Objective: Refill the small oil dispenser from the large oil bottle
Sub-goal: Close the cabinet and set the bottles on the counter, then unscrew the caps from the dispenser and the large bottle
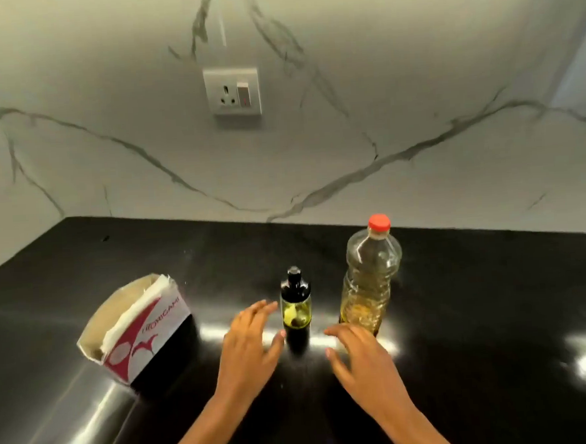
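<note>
Bare hands spread, glossy black counter, dark dispenser, ribbed plastic bottle

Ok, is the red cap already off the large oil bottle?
No, the red cap sits on the neck of the large oil bottle, which stands upright on the black countertop.

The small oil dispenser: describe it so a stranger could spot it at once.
On the black counter below the wall socket, two bottles stand side by side. The small oil dispenser is the left one, between the open hands. It is short and dark with a black top, unlike the tall clear bottle with a red cap.
</note>
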Action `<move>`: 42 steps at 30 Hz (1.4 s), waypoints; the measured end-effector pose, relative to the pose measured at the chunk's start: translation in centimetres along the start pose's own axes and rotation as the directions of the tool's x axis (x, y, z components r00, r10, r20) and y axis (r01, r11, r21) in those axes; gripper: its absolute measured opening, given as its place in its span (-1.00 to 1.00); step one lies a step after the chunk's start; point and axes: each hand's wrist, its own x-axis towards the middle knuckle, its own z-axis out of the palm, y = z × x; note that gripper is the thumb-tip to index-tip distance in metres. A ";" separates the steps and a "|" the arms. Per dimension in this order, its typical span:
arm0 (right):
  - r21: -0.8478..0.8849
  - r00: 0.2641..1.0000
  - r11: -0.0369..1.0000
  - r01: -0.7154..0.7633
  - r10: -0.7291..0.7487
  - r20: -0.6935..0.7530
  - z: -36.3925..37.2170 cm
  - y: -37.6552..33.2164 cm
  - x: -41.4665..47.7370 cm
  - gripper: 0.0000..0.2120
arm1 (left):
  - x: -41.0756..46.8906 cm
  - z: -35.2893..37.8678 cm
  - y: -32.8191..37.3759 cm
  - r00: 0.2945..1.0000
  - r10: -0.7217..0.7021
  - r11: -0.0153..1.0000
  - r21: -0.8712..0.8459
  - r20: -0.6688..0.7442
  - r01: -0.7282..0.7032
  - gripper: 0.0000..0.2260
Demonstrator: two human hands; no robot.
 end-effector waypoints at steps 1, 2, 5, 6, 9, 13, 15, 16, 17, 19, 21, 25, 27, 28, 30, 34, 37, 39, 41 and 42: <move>-0.085 0.995 0.995 -0.042 0.049 0.082 1.6 1.0 -0.9 -0.67 | -1.0 1.1 -1.1 0.998 -0.025 0.994 0.110 0.062 0.018 -0.48; -0.167 0.986 0.983 -0.073 0.096 0.134 2.9 1.7 -1.6 -0.60 | -1.9 2.0 -1.8 0.992 -0.051 0.979 0.202 0.117 0.026 -0.48; -0.339 0.942 0.928 -0.151 0.239 0.235 5.0 2.6 -3.1 -0.51 | -4.0 3.7 -2.7 0.956 -0.118 0.933 0.360 0.268 0.014 -0.48; -0.356 0.937 0.920 -0.162 0.257 0.238 5.4 2.8 -3.5 -0.48 | -4.4 4.2 -2.9 0.951 -0.123 0.921 0.389 0.284 0.003 -0.48; -0.392 0.955 0.911 -0.126 0.219 0.201 6.1 3.2 -4.4 -0.47 | -5.2 5.0 -3.2 0.956 -0.101 0.899 0.436 0.277 -0.031 -0.50; -0.413 0.976 0.908 -0.065 0.144 0.163 6.9 4.0 -4.6 -0.45 | -5.2 5.7 -3.7 0.960 -0.082 0.886 0.461 0.267 -0.052 -0.46; -0.421 0.982 0.906 -0.045 0.118 0.148 7.0 4.4 -4.7 -0.42 | -5.3 5.7 -3.5 0.958 -0.100 0.883 0.469 0.268 -0.039 -0.39; -0.424 0.982 0.905 -0.031 0.106 0.155 7.1 4.5 -4.9 -0.40 | -5.5 5.9 -3.6 0.960 -0.094 0.876 0.479 0.264 -0.046 -0.36; -0.431 0.982 0.902 -0.010 0.090 0.165 7.1 4.6 -5.0 -0.37 | -5.5 6.2 -3.8 0.963 -0.086 0.867 0.496 0.254 -0.053 -0.32; -0.423 0.973 0.905 0.047 0.054 0.226 7.0 4.8 -5.0 -0.28 | -5.4 6.4 -4.2 0.965 -0.081 0.858 0.510 0.249 -0.060 -0.28; -0.390 0.962 0.917 0.080 0.031 0.271 7.0 5.0 -5.0 -0.20 | -5.4 6.5 -4.3 0.970 -0.057 0.854 0.514 0.238 -0.076 -0.26; -0.401 0.962 0.912 0.088 0.027 0.273 7.1 5.3 -5.0 -0.28 | -5.6 6.7 -4.5 0.966 -0.049 0.864 0.496 0.254 -0.087 -0.23; -0.409 0.963 0.908 0.092 0.023 0.267 7.2 5.2 -5.0 -0.30 | -5.5 6.7 -4.5 0.967 -0.043 0.868 0.488 0.251 -0.088 -0.29; -0.416 0.965 0.904 0.096 0.018 0.261 7.3 5.2 -5.0 -0.31 | -5.5 6.7 -4.4 0.969 -0.038 0.868 0.489 0.243 -0.089 -0.35; -0.423 0.968 0.901 0.096 0.014 0.249 7.6 5.4 -5.0 -0.31 | -5.5 6.9 -4.5 0.975 -0.024 0.870 0.485 0.220 -0.087 -0.43; -0.431 0.977 0.897 0.097 -0.003 0.214 7.5 5.2 -5.1 -0.30 | -5.4 6.9 -4.4 0.981 -0.006 0.882 0.463 0.193 -0.086 -0.46; -0.437 0.978 0.896 0.086 0.009 0.211 7.5 5.0 -5.1 -0.29 | -5.4 6.8 -4.5 0.983 0.007 0.892 0.443 0.185 -0.090 -0.44; -0.441 0.978 0.894 0.081 0.015 0.209 7.5 4.7 -5.2 -0.29 | -5.5 6.7 -4.5 0.983 0.023 0.898 0.428 0.183 -0.100 -0.44; -0.451 0.977 0.890 0.073 0.027 0.212 7.5 4.6 -5.3 -0.30 | -5.5 6.7 -4.5 0.983 0.032 0.900 0.423 0.180 -0.106 -0.44; -0.454 0.977 0.889 0.065 0.035 0.209 7.5 4.5 -5.3 -0.30 | -5.5 6.7 -4.5 0.984 0.037 0.902 0.418 0.175 -0.108 -0.44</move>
